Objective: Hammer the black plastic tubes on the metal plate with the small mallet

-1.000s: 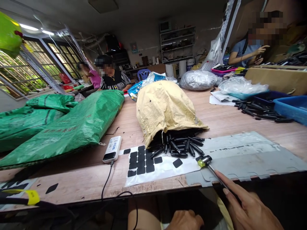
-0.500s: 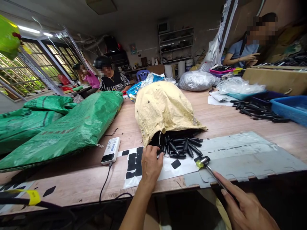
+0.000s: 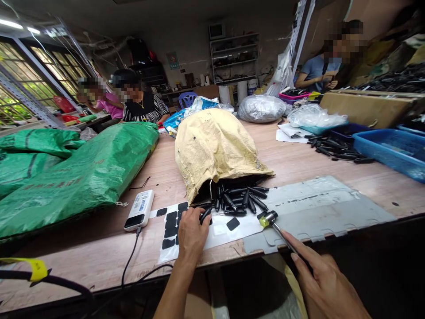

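My left hand point(image 3: 193, 230) pinches a black pen-shaped piece point(image 3: 206, 215) at the left end of a heap of similar black pieces point(image 3: 237, 199). They spill from the mouth of a yellow woven sack point(image 3: 215, 146) lying on the table. Under my left hand is a white sheet point(image 3: 217, 230) with black rounded-square pads point(image 3: 171, 226) on its left part; a loose pad point(image 3: 233, 223) lies farther right. My right hand point(image 3: 323, 277) is closed round the handle of a small hammer point(image 3: 270, 217). Its head, yellow on one end and metal on the other, rests near the sheet's right end.
A grey board point(image 3: 315, 208) covers the table's front right. A white power bank point(image 3: 139, 210) with a black cable and a green sack point(image 3: 99, 168) are on the left. Blue trays point(image 3: 392, 148) stand right, near more black pieces point(image 3: 335, 148). Other people sit farther back.
My left hand has drawn back slightly from the heap, and a black pen-shaped piece now shows in its fingers. The right hand still holds the hammer. The whole view has shifted a little.
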`<state>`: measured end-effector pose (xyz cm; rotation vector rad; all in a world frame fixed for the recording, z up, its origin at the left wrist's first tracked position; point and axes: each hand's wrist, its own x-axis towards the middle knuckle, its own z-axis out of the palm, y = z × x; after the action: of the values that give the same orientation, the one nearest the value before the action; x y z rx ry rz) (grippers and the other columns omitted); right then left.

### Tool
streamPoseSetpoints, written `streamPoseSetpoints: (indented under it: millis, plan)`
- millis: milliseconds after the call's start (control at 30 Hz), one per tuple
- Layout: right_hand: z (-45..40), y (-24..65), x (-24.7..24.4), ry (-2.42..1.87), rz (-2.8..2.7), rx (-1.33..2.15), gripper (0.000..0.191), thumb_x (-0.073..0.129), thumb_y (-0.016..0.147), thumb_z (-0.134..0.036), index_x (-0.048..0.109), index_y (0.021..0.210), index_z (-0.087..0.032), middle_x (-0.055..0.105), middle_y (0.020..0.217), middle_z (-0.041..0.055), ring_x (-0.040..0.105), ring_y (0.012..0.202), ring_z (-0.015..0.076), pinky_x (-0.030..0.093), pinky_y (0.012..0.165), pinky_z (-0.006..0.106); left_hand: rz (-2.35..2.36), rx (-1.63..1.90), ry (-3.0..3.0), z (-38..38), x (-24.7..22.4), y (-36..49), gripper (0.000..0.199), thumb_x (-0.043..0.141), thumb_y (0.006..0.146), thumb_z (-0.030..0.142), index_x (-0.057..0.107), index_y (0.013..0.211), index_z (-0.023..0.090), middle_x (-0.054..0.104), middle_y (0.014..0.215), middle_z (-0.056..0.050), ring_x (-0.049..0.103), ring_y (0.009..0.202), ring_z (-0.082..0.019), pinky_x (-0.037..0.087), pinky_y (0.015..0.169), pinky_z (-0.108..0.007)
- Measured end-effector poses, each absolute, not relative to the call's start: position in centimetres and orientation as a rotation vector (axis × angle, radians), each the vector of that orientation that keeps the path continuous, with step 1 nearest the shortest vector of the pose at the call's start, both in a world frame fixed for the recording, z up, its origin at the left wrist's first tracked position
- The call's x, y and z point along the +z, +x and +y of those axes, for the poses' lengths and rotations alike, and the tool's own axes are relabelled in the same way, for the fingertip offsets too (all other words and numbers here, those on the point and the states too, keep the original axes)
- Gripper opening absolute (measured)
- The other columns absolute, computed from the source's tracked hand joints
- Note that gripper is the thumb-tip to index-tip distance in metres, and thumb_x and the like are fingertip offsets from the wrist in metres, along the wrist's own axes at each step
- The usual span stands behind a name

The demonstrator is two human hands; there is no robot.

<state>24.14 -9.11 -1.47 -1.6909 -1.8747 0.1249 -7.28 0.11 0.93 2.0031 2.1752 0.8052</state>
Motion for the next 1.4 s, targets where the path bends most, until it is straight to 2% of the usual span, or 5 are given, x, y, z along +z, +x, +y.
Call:
streamPoseSetpoints:
  millis: [500, 767, 1067, 1233, 1400]
  plan:
    - [-9.1, 24.5, -2.1, -1.681, -1.909, 0.198, 0.045, 0.047, 0.097, -0.032, 0.058, 0.141, -0.032, 0.078, 0.105, -0.0006, 0.074, 0.075, 0.0126, 0.056, 0.063, 0.015, 1.527, 0.840, 2.139, -1.0, 0.5, 0.7, 0.015, 0.074, 0.084, 0.021, 0.071, 0.098, 0.022, 0.064, 0.095, -0.004, 0.056, 0.094, -0.023, 0.047, 0.083, -0.037]
    - [-9.2, 24.2, -2.0, -1.700, -1.863, 0.250, 0.045, 0.047, 0.097, -0.036, 0.060, 0.140, -0.030, 0.076, 0.087, 0.0016, 0.065, 0.057, 0.0133, 0.054, 0.054, 0.021, 1.457, 0.911, 2.068, -0.5, 0.1, -0.7, 0.020, 0.080, 0.078, 0.020, 0.072, 0.096, 0.021, 0.063, 0.094, -0.004, 0.056, 0.096, -0.023, 0.046, 0.085, -0.036]
    - [-9.4, 23.6, -1.8, -1.565, -1.602, 0.550, 0.045, 0.055, 0.095, -0.041, 0.063, 0.137, -0.027, 0.069, 0.127, 0.0078, 0.069, 0.109, 0.0206, 0.060, 0.078, 0.022, 1.408, 0.909, 2.044, -0.3, -0.1, -0.9, 0.023, 0.075, 0.079, 0.014, 0.075, 0.100, 0.023, 0.063, 0.092, -0.004, 0.055, 0.094, -0.022, 0.044, 0.084, -0.034]
    - [-10.0, 21.7, -0.2, -1.506, -1.481, 0.808, 0.052, 0.053, 0.096, -0.044, 0.055, 0.145, -0.026, 0.069, 0.127, 0.0098, 0.067, 0.064, 0.0110, 0.057, 0.053, 0.018, 1.402, 0.901, 2.061, -0.3, -0.1, -1.0, 0.022, 0.076, 0.080, 0.016, 0.076, 0.101, 0.022, 0.063, 0.090, -0.003, 0.054, 0.092, -0.022, 0.042, 0.084, -0.034]
    - [-10.4, 20.7, -0.6, -1.461, -1.502, 0.961, 0.053, 0.050, 0.098, -0.045, 0.050, 0.148, -0.027, 0.071, 0.115, 0.0090, 0.064, 0.060, 0.0097, 0.057, 0.053, 0.019, 1.407, 0.885, 2.054, -0.2, -0.1, -1.0, 0.019, 0.075, 0.081, 0.018, 0.077, 0.099, 0.024, 0.063, 0.090, -0.003, 0.054, 0.092, -0.022, 0.042, 0.083, -0.033]
